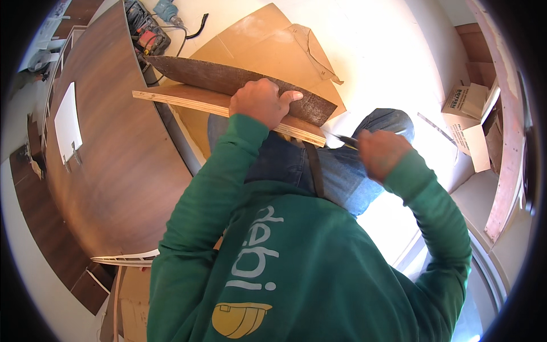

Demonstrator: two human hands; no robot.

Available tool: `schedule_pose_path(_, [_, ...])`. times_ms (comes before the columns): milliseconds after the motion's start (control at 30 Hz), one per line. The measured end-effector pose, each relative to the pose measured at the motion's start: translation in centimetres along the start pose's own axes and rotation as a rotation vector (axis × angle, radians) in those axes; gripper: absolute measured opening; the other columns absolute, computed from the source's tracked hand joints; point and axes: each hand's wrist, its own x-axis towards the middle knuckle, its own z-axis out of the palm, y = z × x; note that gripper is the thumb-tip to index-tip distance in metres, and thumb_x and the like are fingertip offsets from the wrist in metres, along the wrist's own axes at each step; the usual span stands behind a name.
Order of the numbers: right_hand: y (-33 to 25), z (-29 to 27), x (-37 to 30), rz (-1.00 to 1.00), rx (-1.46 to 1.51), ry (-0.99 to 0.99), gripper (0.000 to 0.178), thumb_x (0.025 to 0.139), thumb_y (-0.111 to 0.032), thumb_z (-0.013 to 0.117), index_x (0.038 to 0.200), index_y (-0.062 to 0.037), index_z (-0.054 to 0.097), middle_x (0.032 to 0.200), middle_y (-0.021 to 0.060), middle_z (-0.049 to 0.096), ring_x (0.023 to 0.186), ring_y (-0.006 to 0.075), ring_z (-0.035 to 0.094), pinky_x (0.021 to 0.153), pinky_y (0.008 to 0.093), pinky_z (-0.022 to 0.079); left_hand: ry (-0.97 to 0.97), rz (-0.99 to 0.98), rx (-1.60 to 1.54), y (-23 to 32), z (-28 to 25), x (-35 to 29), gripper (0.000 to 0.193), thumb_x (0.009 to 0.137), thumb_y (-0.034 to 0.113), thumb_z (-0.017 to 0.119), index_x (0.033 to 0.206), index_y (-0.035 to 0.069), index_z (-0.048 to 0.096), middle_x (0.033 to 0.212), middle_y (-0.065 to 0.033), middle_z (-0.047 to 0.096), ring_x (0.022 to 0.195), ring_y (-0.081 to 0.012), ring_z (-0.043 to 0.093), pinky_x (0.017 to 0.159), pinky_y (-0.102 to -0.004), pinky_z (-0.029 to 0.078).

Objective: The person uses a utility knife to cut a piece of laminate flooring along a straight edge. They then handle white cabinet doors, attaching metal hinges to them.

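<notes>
My left hand (259, 101) is closed over a plywood board (176, 98) with a pale layered edge, which lies across my lap. Against its far side stands a dark brown strip (199, 73) with a worn, whitish face, touching the same hand. Just off the board's right end, my right hand (382, 153) is closed around a slim pointed tool (346, 140). The tool looks like a cutter knife, its tip toward the board's corner; motion blurs the hand, and the fingers hide most of the handle.
To the left lies a large brown wood panel (108, 159) with a white sheet (69, 122) on it. Beyond are a black tool case (147, 39), a teal power tool (166, 10) and flat cardboard (245, 43). An open carton (468, 108) stands at the right beside a pinkish timber frame (509, 171).
</notes>
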Motion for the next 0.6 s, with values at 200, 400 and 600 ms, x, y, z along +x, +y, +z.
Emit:
schedule_pose_path(200, [0.1, -3.3, -4.4, 0.024, -0.015, 0.132, 0.025, 0.099, -0.021, 0.072, 0.105, -0.0016, 0.056, 0.073, 0.0183, 0.066, 0.074, 0.0401, 0.071, 0.063, 0.0529, 0.054, 0.000, -0.027, -0.014, 0.3, 0.1, 0.7, 0.078, 0.087, 0.076, 0.074, 0.062, 0.003, 0.066, 0.065, -0.0181, 0.068, 0.065, -0.0398, 0.069, 0.066, -0.0528, 0.057])
schedule_pose_path(400, [-0.6, 0.5, 2.8, -0.234, 0.245, 0.165, 0.030, 0.097, -0.012, 0.066, 0.116, 0.0085, 0.056, 0.074, 0.0237, 0.068, 0.075, 0.0433, 0.071, 0.069, 0.0536, 0.057, 0.005, -0.024, -0.009, 0.3, 0.4, 0.2, 0.079, 0.087, 0.078, 0.072, 0.066, 0.002, 0.069, 0.069, -0.0191, 0.070, 0.069, -0.0396, 0.072, 0.067, -0.0523, 0.058])
schedule_pose_path(600, [-1.7, 1.0, 7.0, -0.406, 0.509, 0.175, 0.036, 0.105, -0.017, 0.059, 0.137, 0.0000, 0.058, 0.078, 0.0245, 0.071, 0.080, 0.0431, 0.074, 0.073, 0.0553, 0.057, 0.048, -0.014, -0.020, -0.2, 0.5, -0.1, 0.079, 0.085, 0.078, 0.074, 0.062, 0.003, 0.068, 0.064, -0.0194, 0.067, 0.063, -0.0407, 0.069, 0.063, -0.0525, 0.057])
